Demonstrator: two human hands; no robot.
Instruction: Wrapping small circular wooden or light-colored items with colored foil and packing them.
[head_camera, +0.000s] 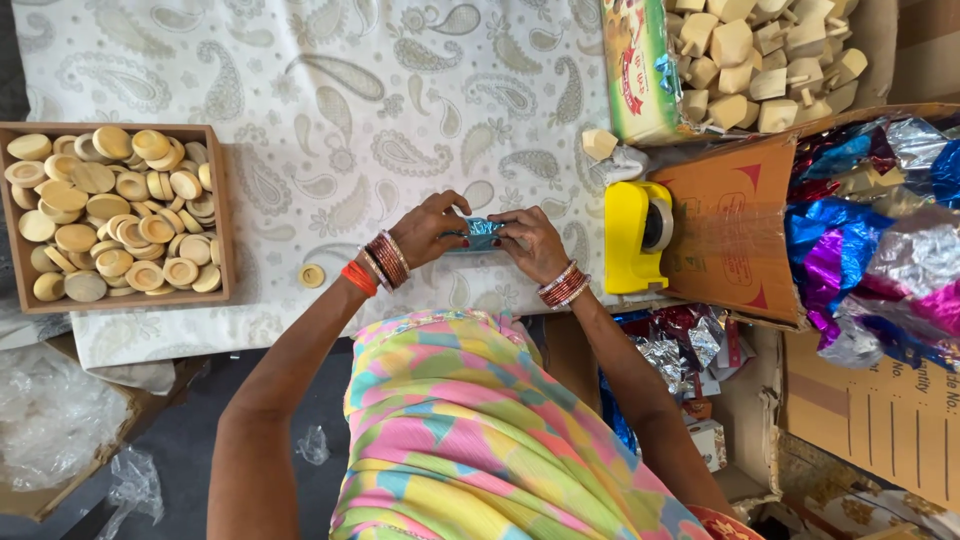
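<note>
My left hand (428, 228) and my right hand (532, 240) meet at the table's near edge, both gripping a small object wrapped in shiny blue foil (482, 234). The fingers of both hands press on the foil's ends. Bangles circle both wrists. A single round wooden disc (313, 275) lies on the cloth just left of my left wrist. A yellow tape dispenser (636, 236) stands right beside my right hand.
A wooden tray (222, 215) at the left holds several round wooden discs. At the top right a carton (640, 70) holds several wooden blocks. A cardboard box (735, 235) at the right holds coloured foil sheets (865, 250). White paisley cloth (330, 110) covers the table.
</note>
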